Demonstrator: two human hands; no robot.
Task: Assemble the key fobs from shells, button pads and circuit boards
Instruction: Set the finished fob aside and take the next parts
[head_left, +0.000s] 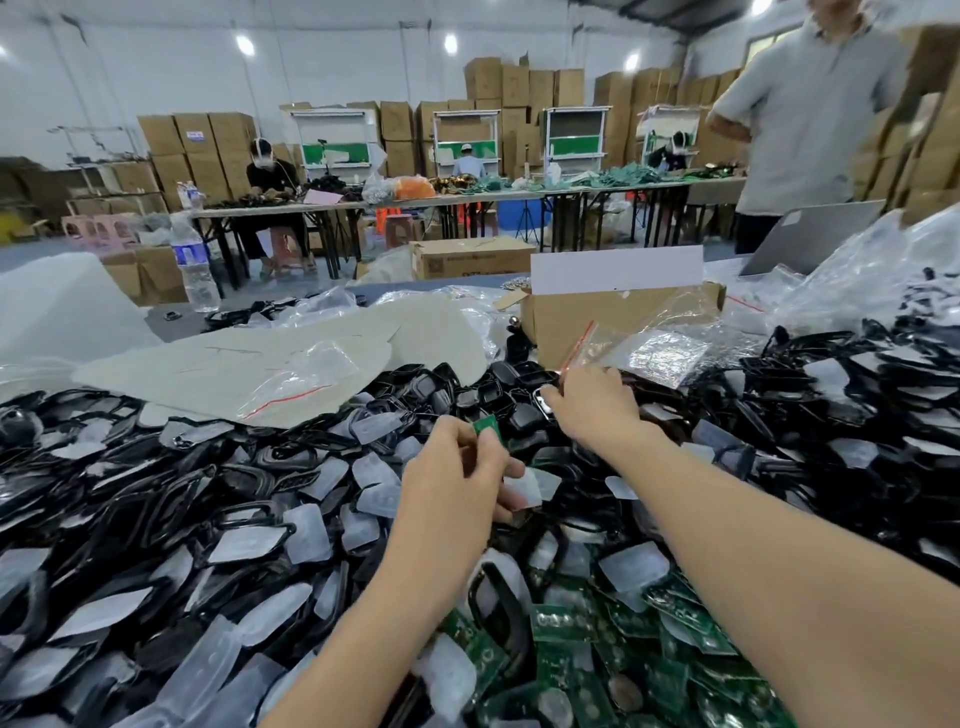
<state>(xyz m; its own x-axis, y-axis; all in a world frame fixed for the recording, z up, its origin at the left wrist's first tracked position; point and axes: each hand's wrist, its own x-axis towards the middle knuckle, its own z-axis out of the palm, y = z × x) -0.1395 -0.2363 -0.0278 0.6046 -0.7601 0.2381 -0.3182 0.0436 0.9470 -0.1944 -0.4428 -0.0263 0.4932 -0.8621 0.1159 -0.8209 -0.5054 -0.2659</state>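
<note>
Green circuit boards (597, 654) lie heaped closest in, under both bare forearms, with clear button pads (306, 532) and black shells (244, 480) mixed among them. Just beyond, the left hand (457, 467) has its fingers (498, 457) curled in: the upper ones pinch a single green board (487, 430) held up on edge, and the lower ones press on a clear pad (525, 491) at the surface of the pile. The right hand (592, 410) reaches farther out, palm down over the shells, its thumb against a black shell with a bright rim (541, 401). Its fingertips are hidden behind the hand, so I cannot tell whether it grips the shell or only touches it.

Shells and pads cover the counter (166, 327) from left edge to right. A creased white foam sheet (234, 364) lies on the heap at the left with a red-striped zip bag (306, 376) on it. More zip bags (649, 348) lean on an open cardboard box (582, 317) just past the right hand. A water bottle (195, 265) stands at the far left edge. A person in a pale shirt (800, 104) stands at the far right. Across the room a seated worker (270, 171) sits at long tables in front of stacked cartons (498, 88).
</note>
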